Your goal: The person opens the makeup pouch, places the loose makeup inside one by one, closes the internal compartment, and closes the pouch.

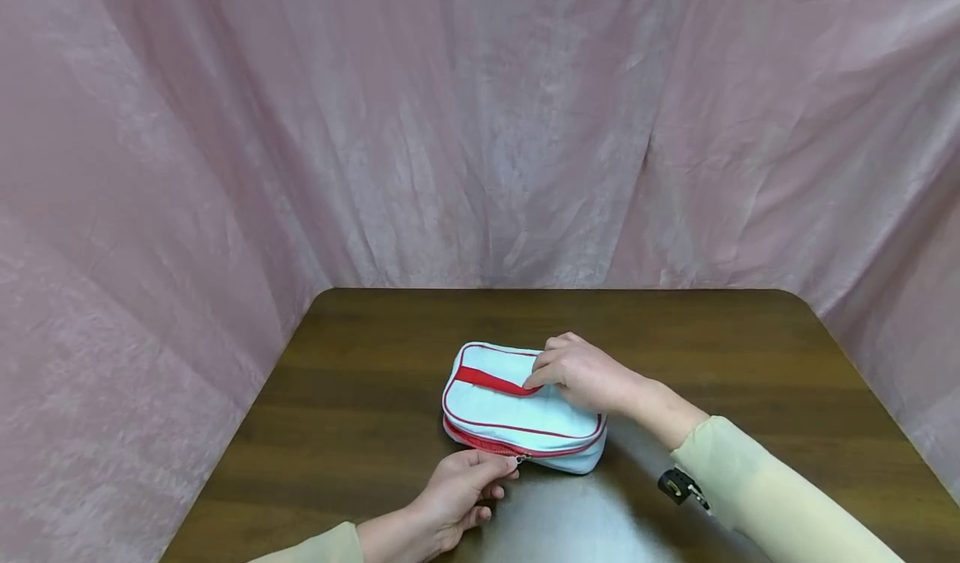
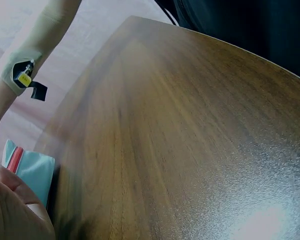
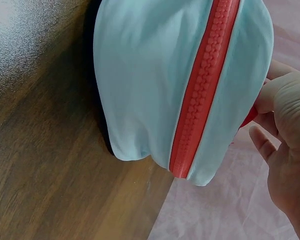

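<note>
A pale blue zip pouch with red piping lies on the table, its red strap handle across the top. My left hand pinches the metal zipper pull at the pouch's near side. To the left of the pull, the red zipper edges look parted; what is inside cannot be seen. My right hand grips the strap near its right end. In the right wrist view, the red zipper is closed along the pouch's end, with the right hand beside the top face.
The brown wooden table has rounded far corners, and a pink curtain hangs behind and around it. A small black device is on the right sleeve. Dark fabric shows beyond the table edge in the left wrist view.
</note>
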The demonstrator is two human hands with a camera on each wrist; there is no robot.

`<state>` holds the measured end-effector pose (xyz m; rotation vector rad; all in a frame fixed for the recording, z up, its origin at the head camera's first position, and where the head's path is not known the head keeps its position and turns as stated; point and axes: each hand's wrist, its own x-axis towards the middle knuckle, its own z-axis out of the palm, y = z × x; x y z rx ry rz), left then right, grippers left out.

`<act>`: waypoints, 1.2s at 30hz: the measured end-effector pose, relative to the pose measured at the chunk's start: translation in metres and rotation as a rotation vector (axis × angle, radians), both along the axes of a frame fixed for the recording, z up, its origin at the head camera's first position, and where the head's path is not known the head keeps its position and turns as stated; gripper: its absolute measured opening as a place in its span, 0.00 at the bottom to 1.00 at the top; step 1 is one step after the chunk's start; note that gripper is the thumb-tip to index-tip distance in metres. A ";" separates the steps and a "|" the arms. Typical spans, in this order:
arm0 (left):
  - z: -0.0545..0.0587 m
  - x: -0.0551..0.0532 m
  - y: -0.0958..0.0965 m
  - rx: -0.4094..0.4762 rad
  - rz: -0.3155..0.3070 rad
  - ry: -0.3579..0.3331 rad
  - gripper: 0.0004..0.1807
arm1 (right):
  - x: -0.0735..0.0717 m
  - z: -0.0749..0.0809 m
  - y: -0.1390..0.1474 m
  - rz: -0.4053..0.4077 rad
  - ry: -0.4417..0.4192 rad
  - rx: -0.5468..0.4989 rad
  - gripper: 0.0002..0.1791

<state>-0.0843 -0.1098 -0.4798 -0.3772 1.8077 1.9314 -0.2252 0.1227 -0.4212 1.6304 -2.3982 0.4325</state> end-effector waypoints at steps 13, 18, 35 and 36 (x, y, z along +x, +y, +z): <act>0.006 -0.005 -0.010 0.049 0.046 0.065 0.11 | -0.009 0.005 0.005 0.004 0.025 -0.005 0.23; 0.005 -0.010 -0.015 0.020 0.035 0.076 0.12 | -0.011 0.004 0.009 -0.016 0.036 -0.001 0.23; 0.007 -0.022 -0.033 -0.100 0.010 0.141 0.14 | -0.020 0.011 0.020 -0.051 0.057 -0.003 0.23; 0.007 -0.022 -0.033 -0.110 0.004 0.147 0.14 | -0.020 0.011 0.020 -0.059 0.054 0.003 0.23</act>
